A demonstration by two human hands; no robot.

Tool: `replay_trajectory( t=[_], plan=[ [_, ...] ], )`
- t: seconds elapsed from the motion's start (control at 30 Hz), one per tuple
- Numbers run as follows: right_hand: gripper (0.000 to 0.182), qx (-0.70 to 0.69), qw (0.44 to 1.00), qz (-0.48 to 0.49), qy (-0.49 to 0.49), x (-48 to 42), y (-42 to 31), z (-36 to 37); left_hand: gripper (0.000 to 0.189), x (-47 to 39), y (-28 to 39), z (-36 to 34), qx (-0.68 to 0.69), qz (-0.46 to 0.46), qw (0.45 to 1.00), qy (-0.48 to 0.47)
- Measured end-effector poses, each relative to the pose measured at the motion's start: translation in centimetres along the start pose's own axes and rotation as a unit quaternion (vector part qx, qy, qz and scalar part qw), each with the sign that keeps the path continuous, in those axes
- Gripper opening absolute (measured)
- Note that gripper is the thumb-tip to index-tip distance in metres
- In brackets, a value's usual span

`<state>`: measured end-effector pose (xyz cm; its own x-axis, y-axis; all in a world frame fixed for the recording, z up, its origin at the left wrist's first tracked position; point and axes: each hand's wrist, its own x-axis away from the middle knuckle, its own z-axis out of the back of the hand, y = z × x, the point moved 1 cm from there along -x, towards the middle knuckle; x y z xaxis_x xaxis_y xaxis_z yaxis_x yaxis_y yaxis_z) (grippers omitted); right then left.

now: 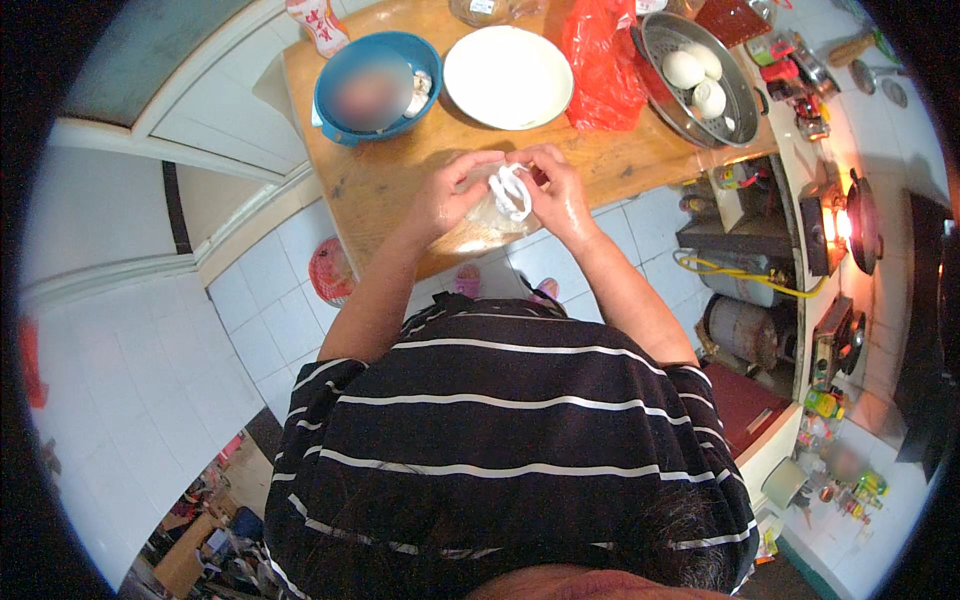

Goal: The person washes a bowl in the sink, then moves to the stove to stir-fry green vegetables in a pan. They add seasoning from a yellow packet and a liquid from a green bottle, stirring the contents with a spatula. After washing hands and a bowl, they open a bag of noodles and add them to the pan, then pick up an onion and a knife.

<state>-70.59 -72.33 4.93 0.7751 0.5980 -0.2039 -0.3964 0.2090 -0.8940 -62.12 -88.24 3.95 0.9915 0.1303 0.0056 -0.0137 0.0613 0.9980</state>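
Observation:
Both of my hands hold a small translucent bag (491, 206) with a white drawstring (511, 193) over the table's near edge. My left hand (452, 196) grips its left side, and my right hand (553, 191) grips its right side near the string; their fingertips nearly meet at the top. Just beyond them a round cream-white plate (508, 77) lies on the wooden table (382, 180). To its left is a blue plastic basin (341, 136) with white pieces and partly blurred contents. A red plastic bag (604, 67) lies to the plate's right.
A metal steamer tray (739, 90) with several white buns (683, 70) stands at the table's right. A lit burner with a pan (862, 221) is on the right counter, above gas cylinders (739, 330) and a yellow hose (757, 277). A red basket (331, 270) stands on the floor.

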Motion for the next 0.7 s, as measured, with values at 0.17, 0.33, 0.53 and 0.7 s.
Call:
replay_trajectory(
  t=[0.17,0.33,0.53,0.7],
  plan=[
    [0.023,0.029,0.995,0.092,-0.013,0.7,-2.5,0.1,0.031,-0.2,-1.9,0.7,-0.11,-0.104,0.988,-0.021],
    [0.021,0.035,0.998,0.041,0.017,0.9,-1.4,0.2,0.024,-0.4,-2.2,0.5,-0.015,-0.021,0.999,0.029],
    [0.018,-0.314,0.93,-0.182,0.049,0.0,-1.9,1.6,0.021,-0.2,0.2,1.3,0.337,0.13,0.919,0.159],
    [0.038,-0.384,0.91,-0.145,0.054,-0.1,-1.1,2.7,0.021,0.1,2.9,2.3,0.307,0.093,0.927,0.196]
  ],
)
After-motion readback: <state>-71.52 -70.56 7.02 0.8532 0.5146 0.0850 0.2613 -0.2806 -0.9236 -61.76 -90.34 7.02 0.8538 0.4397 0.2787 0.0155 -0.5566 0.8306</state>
